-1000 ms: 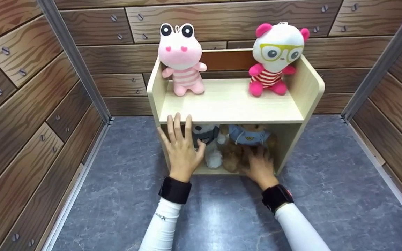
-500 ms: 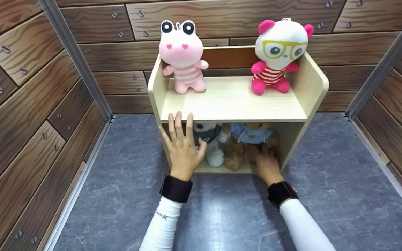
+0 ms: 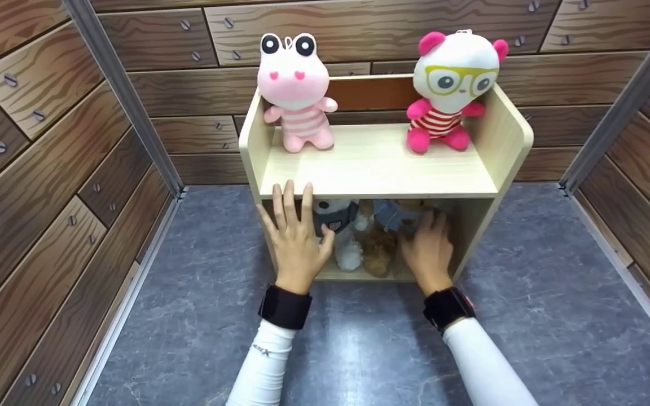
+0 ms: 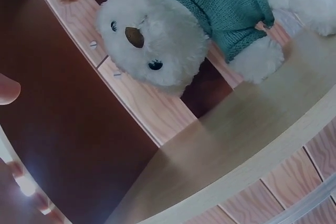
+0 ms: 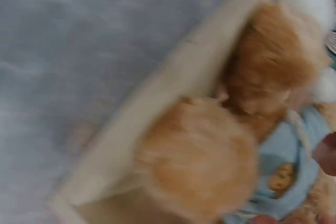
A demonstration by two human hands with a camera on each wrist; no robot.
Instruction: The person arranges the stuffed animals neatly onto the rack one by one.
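My left hand [image 3: 297, 248] rests at the front edge of the wooden shelf's middle board [image 3: 370, 169], fingers straight and spread, thumb held apart. My right hand [image 3: 429, 248] reaches into the lower compartment, extended fingers touching the front of a brown teddy bear [image 3: 377, 256] in a light blue hoodie [image 5: 289, 166]. It covers much of the bear. Fingertips show at the edge of the blurred right wrist view. Beside the bear sits a white plush toy [image 4: 163, 35] in a green knitted sweater [image 4: 218, 3], upright and partly hidden by my left hand in the head view.
A pink striped frog-like plush [image 3: 299, 107] sits at the top board's left, a panda plush [image 3: 443, 107] with yellow glasses at its right. Upright side panels [image 3: 505, 141] flank them. The shelf stands on a grey marbled floor [image 3: 353, 349], between wood-patterned walls [image 3: 184, 132].
My right hand has moved up from the bear's leg to its front, and the blue hoodie looks shifted and more covered. My left hand has stayed on the shelf edge.
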